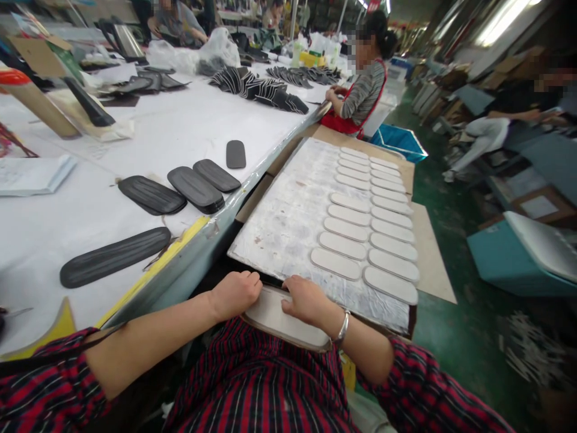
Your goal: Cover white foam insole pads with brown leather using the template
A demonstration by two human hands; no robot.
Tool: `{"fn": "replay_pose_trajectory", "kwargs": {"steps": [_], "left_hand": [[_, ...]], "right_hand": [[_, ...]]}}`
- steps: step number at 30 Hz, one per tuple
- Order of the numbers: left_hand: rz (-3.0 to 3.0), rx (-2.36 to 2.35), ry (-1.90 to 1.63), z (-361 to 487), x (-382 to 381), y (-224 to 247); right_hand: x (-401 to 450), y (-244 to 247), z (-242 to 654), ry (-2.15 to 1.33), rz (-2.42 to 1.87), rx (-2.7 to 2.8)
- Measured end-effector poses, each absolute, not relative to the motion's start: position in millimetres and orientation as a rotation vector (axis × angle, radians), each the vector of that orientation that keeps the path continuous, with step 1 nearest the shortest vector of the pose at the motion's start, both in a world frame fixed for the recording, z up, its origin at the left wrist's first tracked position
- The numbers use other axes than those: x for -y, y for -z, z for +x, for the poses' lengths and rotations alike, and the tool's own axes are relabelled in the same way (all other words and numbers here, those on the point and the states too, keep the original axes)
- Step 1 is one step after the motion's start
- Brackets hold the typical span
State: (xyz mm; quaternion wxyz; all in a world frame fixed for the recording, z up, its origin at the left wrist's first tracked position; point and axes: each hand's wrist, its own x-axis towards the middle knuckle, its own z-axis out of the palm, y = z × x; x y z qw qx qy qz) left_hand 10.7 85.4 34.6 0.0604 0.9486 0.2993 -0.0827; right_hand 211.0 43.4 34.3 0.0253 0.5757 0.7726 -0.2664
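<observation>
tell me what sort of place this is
Probably a factory workshop: pale oval pieces lie in rows on a board, dark pieces are stacked on a large white table, and a co-worker is at the table's edge.

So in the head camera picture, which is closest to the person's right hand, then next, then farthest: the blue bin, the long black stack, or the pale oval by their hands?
From the right hand:
1. pale oval: touching it.
2. long black stack: off to the left, on the table.
3. blue bin: far ahead, a bit right.
</observation>
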Motion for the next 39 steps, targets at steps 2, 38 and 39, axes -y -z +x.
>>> {"fn": "replay_pose_trajectory", "kwargs": {"steps": [2, 38, 39], "left_hand": [[2.642, -0.985, 0.189, 7, -93, -37], [1.752, -0.797, -0.124, -19, -103, 0], [1.765, -0.800, -0.153, -19, -101, -1]], "right_hand": [[-43, -33, 211, 0.873, 1.824, -2.395], [-85, 11, 213, 1.982, 1.132, -2.203], [-87, 11, 209, 1.990, 1.107, -2.192]]}}
